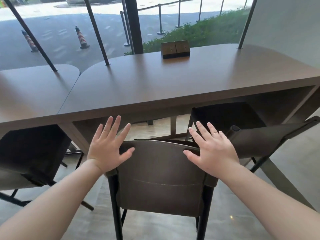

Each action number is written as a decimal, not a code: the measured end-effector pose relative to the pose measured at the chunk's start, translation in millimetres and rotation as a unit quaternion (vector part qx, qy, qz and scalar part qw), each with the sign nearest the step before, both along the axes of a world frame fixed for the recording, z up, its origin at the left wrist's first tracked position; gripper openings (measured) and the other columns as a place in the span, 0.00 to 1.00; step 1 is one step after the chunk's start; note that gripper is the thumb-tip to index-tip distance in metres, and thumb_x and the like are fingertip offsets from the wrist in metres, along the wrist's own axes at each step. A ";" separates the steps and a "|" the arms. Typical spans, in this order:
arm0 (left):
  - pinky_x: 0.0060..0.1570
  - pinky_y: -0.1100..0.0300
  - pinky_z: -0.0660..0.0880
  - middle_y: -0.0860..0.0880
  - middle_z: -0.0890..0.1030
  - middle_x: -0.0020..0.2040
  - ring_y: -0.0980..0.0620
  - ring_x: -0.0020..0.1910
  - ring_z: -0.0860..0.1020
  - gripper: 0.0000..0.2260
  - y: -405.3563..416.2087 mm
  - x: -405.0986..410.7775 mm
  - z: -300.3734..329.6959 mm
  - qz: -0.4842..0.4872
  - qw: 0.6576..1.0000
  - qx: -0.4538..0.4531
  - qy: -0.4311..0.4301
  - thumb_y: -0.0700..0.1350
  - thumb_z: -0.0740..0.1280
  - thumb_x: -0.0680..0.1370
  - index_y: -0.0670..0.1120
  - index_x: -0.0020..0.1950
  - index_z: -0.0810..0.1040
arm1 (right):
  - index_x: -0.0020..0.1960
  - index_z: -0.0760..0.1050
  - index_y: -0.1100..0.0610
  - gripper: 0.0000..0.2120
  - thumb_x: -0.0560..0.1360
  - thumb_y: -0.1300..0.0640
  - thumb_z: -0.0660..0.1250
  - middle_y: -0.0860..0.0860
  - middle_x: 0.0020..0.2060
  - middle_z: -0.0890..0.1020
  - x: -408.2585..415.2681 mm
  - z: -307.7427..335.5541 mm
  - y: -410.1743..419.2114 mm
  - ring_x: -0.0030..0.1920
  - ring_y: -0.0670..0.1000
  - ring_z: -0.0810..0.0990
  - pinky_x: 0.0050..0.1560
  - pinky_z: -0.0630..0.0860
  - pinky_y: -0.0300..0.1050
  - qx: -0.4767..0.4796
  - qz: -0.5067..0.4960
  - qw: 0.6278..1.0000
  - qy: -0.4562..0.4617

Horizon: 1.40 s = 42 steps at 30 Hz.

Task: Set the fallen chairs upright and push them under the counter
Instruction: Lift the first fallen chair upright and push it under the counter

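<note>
Middle chair (pixel 161 177) upright — not yet pushed under the counter (pixel 173 87).
Left hand (pixel 108 148) and right hand (pixel 213 149) spread flat at its backrest, gripping nothing.

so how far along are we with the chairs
Done: the left chair and right chair stand upright, seats under the counter. In hand: the middle chair is upright, both open hands, left hand and right hand, at its backrest top. Left: pushing it under.

Bright daylight floods through the window (pixel 52 32), glaring on the counter (pixel 155 87); edges bow and blur, underneath lies shadowed.
</note>
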State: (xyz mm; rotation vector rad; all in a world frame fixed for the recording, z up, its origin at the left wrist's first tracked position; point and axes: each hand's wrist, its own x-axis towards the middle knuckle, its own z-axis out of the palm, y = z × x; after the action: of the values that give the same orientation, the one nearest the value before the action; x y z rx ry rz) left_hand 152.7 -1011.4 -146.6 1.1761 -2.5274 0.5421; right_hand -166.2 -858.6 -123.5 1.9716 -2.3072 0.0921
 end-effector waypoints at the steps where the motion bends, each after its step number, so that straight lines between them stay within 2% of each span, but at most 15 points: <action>1: 0.75 0.40 0.51 0.43 0.54 0.80 0.41 0.79 0.51 0.35 -9.6 -3.4 2.8 0.000 1.000 0.010 -0.016 0.68 0.55 0.76 0.51 0.79 0.62 | 0.79 0.52 0.43 0.38 0.74 0.26 0.42 0.48 0.79 0.54 -0.3 -0.2 -2.0 0.79 0.55 0.53 0.74 0.59 0.57 0.003 -0.006 1.000 0.000; 5: 0.76 0.44 0.40 0.47 0.45 0.81 0.46 0.80 0.42 0.36 -41.2 -20.1 8.9 0.011 0.998 0.036 -0.049 0.71 0.49 0.77 0.56 0.81 0.48 | 0.79 0.56 0.44 0.37 0.74 0.28 0.47 0.49 0.79 0.56 -0.1 0.1 -7.6 0.78 0.56 0.56 0.73 0.62 0.57 -0.003 -0.050 0.999 -0.002; 10: 0.77 0.42 0.45 0.47 0.48 0.81 0.46 0.80 0.45 0.36 -62.6 -28.6 11.4 0.005 0.995 0.072 -0.064 0.71 0.47 0.77 0.55 0.81 0.52 | 0.78 0.58 0.45 0.37 0.74 0.29 0.46 0.50 0.79 0.56 6.3 0.2 -17.9 0.78 0.57 0.57 0.73 0.63 0.58 0.000 -0.069 0.998 0.004; 13: 0.77 0.43 0.42 0.47 0.46 0.81 0.46 0.80 0.44 0.36 -72.5 -22.6 12.6 -0.004 0.994 0.079 -0.070 0.71 0.47 0.77 0.56 0.81 0.51 | 0.78 0.60 0.46 0.37 0.74 0.29 0.49 0.50 0.78 0.58 14.0 -0.4 -26.0 0.77 0.57 0.59 0.71 0.64 0.59 0.004 -0.069 0.998 0.013; 16: 0.77 0.44 0.39 0.48 0.44 0.81 0.47 0.80 0.42 0.36 -86.6 -22.6 22.8 -0.019 0.995 0.077 -0.067 0.72 0.45 0.77 0.56 0.81 0.49 | 0.76 0.65 0.48 0.36 0.73 0.30 0.56 0.51 0.77 0.63 14.2 -0.1 -28.6 0.75 0.58 0.64 0.69 0.67 0.61 -0.010 -0.077 0.997 0.012; 19: 0.76 0.43 0.37 0.50 0.39 0.81 0.49 0.79 0.38 0.36 -101.2 -32.3 35.5 -0.034 0.993 0.092 -0.066 0.74 0.39 0.76 0.59 0.80 0.41 | 0.75 0.67 0.49 0.36 0.73 0.31 0.56 0.51 0.76 0.66 13.8 -0.5 -28.4 0.74 0.58 0.66 0.67 0.69 0.61 -0.025 -0.075 0.997 0.019; 24: 0.76 0.45 0.36 0.53 0.30 0.78 0.54 0.76 0.28 0.37 -107.8 -36.3 33.7 -0.086 0.983 0.132 -0.090 0.77 0.38 0.74 0.63 0.76 0.29 | 0.73 0.70 0.53 0.36 0.73 0.33 0.54 0.54 0.74 0.68 21.9 -0.8 -31.9 0.72 0.59 0.70 0.63 0.74 0.62 -0.055 -0.052 0.997 0.029; 29: 0.76 0.42 0.37 0.52 0.29 0.78 0.53 0.76 0.28 0.41 -103.1 -29.1 31.4 -0.081 0.983 0.138 -0.091 0.80 0.40 0.71 0.62 0.76 0.28 | 0.74 0.69 0.55 0.36 0.74 0.33 0.56 0.57 0.75 0.66 24.6 -7.4 -29.3 0.73 0.59 0.67 0.64 0.72 0.61 -0.088 -0.033 0.994 0.048; 36: 0.75 0.44 0.34 0.53 0.30 0.79 0.53 0.77 0.30 0.42 -87.0 -23.5 27.1 -0.039 0.988 0.141 -0.053 0.80 0.44 0.71 0.62 0.78 0.34 | 0.76 0.65 0.54 0.39 0.74 0.30 0.54 0.57 0.76 0.64 9.0 -10.3 -40.5 0.75 0.59 0.64 0.66 0.70 0.61 -0.094 -0.016 0.994 0.049; 42: 0.76 0.45 0.37 0.52 0.30 0.78 0.53 0.76 0.29 0.42 -60.6 -20.4 20.8 0.042 0.988 0.145 -0.022 0.79 0.42 0.71 0.61 0.78 0.33 | 0.76 0.64 0.53 0.39 0.74 0.29 0.54 0.57 0.76 0.64 -16.5 -3.3 -67.4 0.75 0.58 0.63 0.69 0.67 0.60 -0.070 0.035 0.996 0.045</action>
State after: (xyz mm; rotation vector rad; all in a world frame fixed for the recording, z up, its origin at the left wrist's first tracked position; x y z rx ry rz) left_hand 132.3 -1072.0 -125.8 1.3898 -2.6694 0.2245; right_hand -182.7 -926.0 -126.8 1.9468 -2.1163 0.1620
